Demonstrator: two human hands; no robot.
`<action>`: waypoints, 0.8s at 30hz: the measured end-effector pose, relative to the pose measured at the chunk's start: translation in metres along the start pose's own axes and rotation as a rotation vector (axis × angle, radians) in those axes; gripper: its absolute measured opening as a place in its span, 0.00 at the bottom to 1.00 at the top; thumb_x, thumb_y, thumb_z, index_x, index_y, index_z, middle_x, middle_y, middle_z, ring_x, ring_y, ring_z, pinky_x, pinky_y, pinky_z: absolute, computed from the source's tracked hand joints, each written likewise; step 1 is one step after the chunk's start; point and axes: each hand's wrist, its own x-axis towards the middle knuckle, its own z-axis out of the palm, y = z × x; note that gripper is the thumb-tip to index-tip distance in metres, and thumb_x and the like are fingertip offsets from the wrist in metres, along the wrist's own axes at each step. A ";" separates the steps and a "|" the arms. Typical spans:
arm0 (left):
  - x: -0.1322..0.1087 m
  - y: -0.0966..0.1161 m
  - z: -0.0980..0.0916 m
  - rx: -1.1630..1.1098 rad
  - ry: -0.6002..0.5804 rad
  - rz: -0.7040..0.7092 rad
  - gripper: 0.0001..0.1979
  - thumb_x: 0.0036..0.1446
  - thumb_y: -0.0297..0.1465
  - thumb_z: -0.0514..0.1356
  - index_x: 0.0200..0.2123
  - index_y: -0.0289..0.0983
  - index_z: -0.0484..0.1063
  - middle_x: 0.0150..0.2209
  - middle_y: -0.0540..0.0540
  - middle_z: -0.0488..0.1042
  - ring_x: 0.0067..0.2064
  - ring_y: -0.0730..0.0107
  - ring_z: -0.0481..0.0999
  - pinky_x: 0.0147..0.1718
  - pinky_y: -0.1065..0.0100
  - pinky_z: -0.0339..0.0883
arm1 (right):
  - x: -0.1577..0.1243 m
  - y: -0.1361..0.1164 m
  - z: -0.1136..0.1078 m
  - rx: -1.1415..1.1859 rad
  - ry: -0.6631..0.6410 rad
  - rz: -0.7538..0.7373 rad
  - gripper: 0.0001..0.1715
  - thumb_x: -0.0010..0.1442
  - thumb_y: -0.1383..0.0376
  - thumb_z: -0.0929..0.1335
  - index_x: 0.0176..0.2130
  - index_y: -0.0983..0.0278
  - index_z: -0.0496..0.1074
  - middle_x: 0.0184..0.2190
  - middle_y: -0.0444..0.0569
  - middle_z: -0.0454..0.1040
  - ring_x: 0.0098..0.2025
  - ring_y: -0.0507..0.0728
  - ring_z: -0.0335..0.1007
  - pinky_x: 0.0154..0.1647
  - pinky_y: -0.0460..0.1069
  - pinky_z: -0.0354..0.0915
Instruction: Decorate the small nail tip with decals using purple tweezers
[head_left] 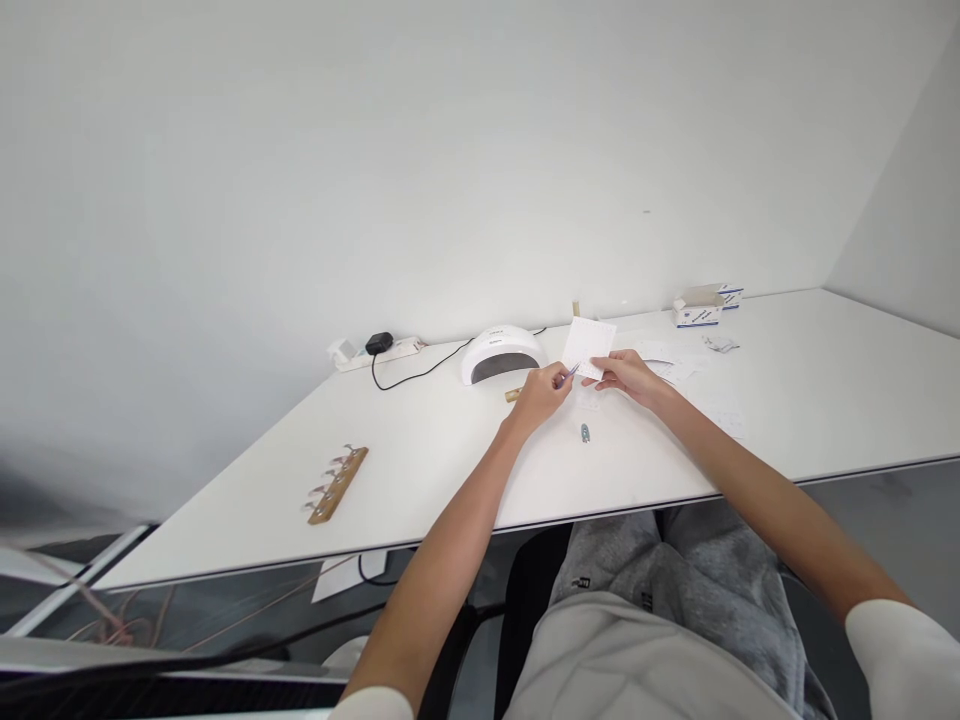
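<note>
My left hand (546,390) is closed around thin, purplish tweezers (567,377), whose tips point at the lower edge of a white sticker sheet (589,343). That sheet, dotted with small faint marks, is held up by my right hand (624,373), thumb in front and fingers behind. Whether the tips touch the sheet I cannot tell. Below the hands, a small grey-green oval piece (585,433) lies on the white table (450,450). Just left of my left hand is a gold-coloured cylinder (514,395), partly hidden.
A white nail lamp (501,350) stands behind my left hand. Its black cable runs to a power strip (405,347) with a black adapter (379,343). A wooden bar (339,487) carries several nail tips. Small boxes (697,307) and clear sheets (720,395) lie right.
</note>
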 end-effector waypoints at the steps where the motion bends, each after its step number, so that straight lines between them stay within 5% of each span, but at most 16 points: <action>1: 0.000 0.000 0.000 -0.001 0.001 -0.004 0.09 0.56 0.33 0.55 0.24 0.37 0.65 0.17 0.55 0.61 0.21 0.77 0.57 0.23 0.71 0.52 | 0.000 0.000 0.000 -0.003 0.001 0.001 0.05 0.61 0.72 0.67 0.35 0.72 0.74 0.31 0.58 0.80 0.32 0.56 0.79 0.28 0.44 0.72; 24: -0.001 0.002 0.001 -0.032 -0.002 -0.031 0.09 0.54 0.31 0.56 0.24 0.36 0.66 0.18 0.54 0.62 0.21 0.77 0.58 0.23 0.72 0.53 | -0.001 0.000 0.000 -0.027 -0.004 0.023 0.05 0.61 0.72 0.67 0.32 0.72 0.73 0.27 0.57 0.79 0.30 0.56 0.78 0.27 0.43 0.71</action>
